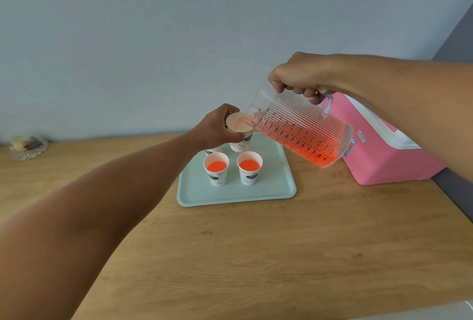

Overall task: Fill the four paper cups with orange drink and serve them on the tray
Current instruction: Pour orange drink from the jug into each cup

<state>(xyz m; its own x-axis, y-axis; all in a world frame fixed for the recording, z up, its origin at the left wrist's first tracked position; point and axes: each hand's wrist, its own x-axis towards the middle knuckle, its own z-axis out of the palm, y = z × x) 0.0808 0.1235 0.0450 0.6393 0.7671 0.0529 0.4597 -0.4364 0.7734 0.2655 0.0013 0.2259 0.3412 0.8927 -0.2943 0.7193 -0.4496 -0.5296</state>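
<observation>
Left hand (217, 129) tilts cup (239, 125), jug (304, 135) pouring orange

— Where is the camera?

— On my head. It looks forward and down at the wooden table (281, 255), with the wall at 12 o'clock.

— Is it close?

— Yes. My arms reach out from below. The tray (230, 195) sits near the middle, the pink box (384, 163) at 2 o'clock.

— Any other view?

— No, just this one.

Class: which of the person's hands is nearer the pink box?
Right. The right hand grips the pitcher handle just left of and above the pink box; the left hand holds a cup above the tray, farther left.
</observation>
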